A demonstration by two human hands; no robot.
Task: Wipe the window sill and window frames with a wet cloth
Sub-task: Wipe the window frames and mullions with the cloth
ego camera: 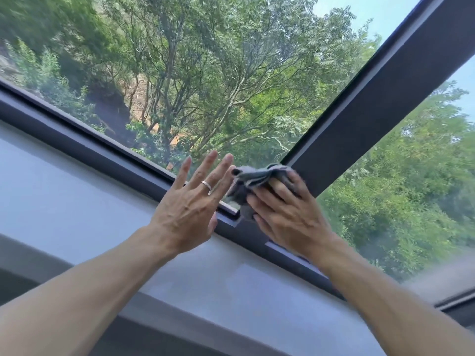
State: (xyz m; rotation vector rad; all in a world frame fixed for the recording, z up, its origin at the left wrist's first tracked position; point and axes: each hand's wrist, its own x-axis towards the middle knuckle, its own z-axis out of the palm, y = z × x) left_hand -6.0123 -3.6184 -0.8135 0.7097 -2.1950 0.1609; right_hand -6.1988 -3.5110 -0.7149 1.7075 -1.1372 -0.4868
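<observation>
Two bare forearms reach up from the lower corners of the view toward the window. Beneath them runs a pale grey sill (pixel 77 201), sloping across the picture from upper left to lower right because the view is tilted. The left hand (pixel 191 201) is held with its fingers straight and spread, back toward the camera, holding nothing; a ring (pixel 207 185) sits on one finger, and the fingertips overlap the lower edge of the glass in the view, though whether they touch it cannot be told. Just beside it, the right hand (pixel 285 211) has its fingers curled round a bunched grey cloth (pixel 254 181), pressing it against the dark frame (pixel 115 147) at the spot where the bottom rail meets the upright bar (pixel 385 86). Part of the cloth hangs down past the fingers onto the rail, and its upper folds bulge out above the knuckles, close to the left hand's fingertips. The bar rises from the cloth toward the upper right, dividing a large pane on the left from a narrower one on the right. Beyond the glass stand leafy green trees (pixel 218 73), with a patch of pale sky at the upper right.
</observation>
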